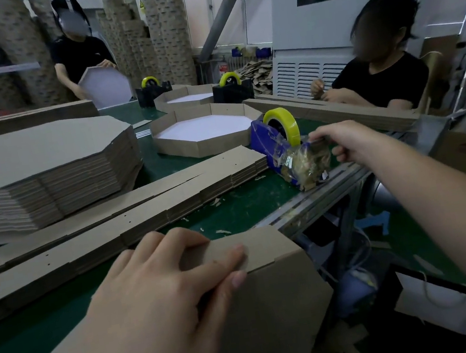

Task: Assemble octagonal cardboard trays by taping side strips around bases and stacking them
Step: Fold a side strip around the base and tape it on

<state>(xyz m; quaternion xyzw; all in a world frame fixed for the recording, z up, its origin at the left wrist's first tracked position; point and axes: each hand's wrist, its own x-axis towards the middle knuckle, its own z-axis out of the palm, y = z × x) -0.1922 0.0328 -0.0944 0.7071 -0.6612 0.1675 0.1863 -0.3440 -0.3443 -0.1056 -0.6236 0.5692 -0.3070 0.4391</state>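
My left hand [163, 285] grips the top edge of a cardboard tray [275, 297] tilted against the table's near edge, fingers over the folded side strip. My right hand [342, 140] reaches to the blue tape dispenser [269, 146] with its yellow tape roll [282, 121] and pinches the tape end at the cutter. A finished octagonal tray [205, 142] with a white inside lies behind the dispenser. A tall stack of flat octagonal bases [42, 176] stands at the left. Long side strips [145, 208] lie in piles across the green table.
Two people in black shirts work at the table, one far left holding a tray, one at the right. Two black tape dispensers [231, 89] and another tray [185, 98] stand further back. The table's metal edge rail [320, 196] runs along the right. Cardboard scraps litter the green mat.
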